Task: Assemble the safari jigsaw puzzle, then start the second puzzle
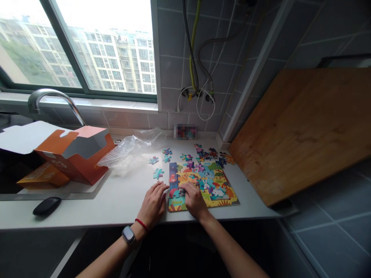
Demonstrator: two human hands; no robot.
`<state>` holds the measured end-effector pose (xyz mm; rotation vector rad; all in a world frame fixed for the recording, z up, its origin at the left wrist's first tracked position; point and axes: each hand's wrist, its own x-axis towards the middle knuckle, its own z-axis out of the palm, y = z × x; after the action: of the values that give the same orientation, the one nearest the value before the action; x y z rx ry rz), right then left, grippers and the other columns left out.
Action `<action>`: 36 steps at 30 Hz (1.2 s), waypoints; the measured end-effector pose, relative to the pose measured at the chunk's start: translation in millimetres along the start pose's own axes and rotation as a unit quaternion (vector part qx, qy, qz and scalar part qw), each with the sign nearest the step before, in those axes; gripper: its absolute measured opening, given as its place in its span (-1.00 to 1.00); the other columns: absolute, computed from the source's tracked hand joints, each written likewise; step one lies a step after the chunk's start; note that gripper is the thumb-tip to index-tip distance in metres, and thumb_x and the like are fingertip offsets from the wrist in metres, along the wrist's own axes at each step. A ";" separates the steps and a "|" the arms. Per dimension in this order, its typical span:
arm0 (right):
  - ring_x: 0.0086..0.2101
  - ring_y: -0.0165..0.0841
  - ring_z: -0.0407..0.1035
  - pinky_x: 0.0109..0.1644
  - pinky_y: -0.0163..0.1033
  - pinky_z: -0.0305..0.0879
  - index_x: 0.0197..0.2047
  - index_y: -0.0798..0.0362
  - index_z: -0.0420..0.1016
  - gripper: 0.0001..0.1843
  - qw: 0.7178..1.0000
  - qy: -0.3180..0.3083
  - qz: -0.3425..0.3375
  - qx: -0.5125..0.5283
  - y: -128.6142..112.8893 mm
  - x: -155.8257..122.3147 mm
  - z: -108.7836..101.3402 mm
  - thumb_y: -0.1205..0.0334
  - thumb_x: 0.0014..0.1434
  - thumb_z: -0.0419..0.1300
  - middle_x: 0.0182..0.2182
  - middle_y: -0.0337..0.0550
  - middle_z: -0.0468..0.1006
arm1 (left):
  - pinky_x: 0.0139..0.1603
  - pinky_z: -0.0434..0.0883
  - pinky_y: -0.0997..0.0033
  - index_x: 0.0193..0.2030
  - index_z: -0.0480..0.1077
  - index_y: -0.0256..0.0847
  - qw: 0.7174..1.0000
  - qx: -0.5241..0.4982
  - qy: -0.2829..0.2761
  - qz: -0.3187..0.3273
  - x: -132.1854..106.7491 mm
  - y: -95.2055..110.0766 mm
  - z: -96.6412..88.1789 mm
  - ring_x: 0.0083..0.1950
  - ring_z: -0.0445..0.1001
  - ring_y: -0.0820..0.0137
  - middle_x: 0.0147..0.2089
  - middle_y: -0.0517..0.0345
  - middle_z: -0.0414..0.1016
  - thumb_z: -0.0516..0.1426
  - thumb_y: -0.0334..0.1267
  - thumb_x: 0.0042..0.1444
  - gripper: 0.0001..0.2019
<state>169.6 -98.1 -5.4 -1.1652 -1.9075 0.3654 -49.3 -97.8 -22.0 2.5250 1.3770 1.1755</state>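
A colourful jigsaw puzzle [223, 181] with animal pictures lies partly assembled in its tray on the white counter. My right hand [194, 199] is over its left part, fingers curled and pinched on a small puzzle piece [182, 190] that the fingertips partly hide. Beside the puzzle's left edge rests my left hand [152, 201], fingers stretched out with the tips touching or very near the border. Loose puzzle pieces [158, 173] lie to the upper left, and a pile of puzzle pieces [207, 153] sits along the back edge.
A clear plastic bag [130, 148] and an open orange box [87, 154] stand left, by the faucet [55, 94]. A black mouse-shaped object [46, 206] lies near the front edge. A small blurred card [185, 132] leans at the wall. A wooden board [307, 131] slants on the right.
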 end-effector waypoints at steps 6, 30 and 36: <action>-0.25 -0.24 0.45 -0.11 -0.20 0.42 -0.31 0.02 0.53 -0.64 0.997 0.042 -0.042 -0.055 2.5 -4.7 1.4 0.59 0.10 0.00 -0.36 -0.10 0.56 | 0.22 0.53 0.00 0.15 0.44 -0.12 0.999 0.014 0.010 0.028 -4.3 -4.7 5.5 0.27 0.50 0.07 0.12 -0.05 0.60 0.04 -0.30 0.38 -0.73; -0.49 -0.32 0.43 -0.39 -0.30 0.10 -0.52 0.04 0.54 -0.86 0.945 -0.138 -0.022 -0.296 -8.0 -2.9 7.2 0.43 -0.11 0.18 -0.53 -0.16 0.63 | 0.05 0.51 0.03 0.15 0.40 -0.19 0.996 0.034 -0.015 0.079 -0.9 -2.0 13.1 0.10 0.52 0.06 0.05 -0.08 0.56 0.00 -0.28 0.42 -0.74; -0.43 -0.28 0.51 -0.35 -0.29 0.18 -0.47 0.03 0.60 -0.85 0.934 -0.160 -0.012 -0.319 -12.8 -2.0 5.4 0.40 -0.07 0.20 -0.47 -0.12 0.69 | 0.03 0.50 0.08 0.11 0.44 -0.17 0.996 0.030 -0.003 0.088 1.2 5.5 7.2 0.07 0.53 0.11 0.03 -0.05 0.57 -0.04 -0.24 0.48 -0.74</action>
<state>158.3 -105.4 -1.7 -1.5658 -2.4210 -0.1073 -40.5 -98.1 -24.4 2.7387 1.2274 1.1678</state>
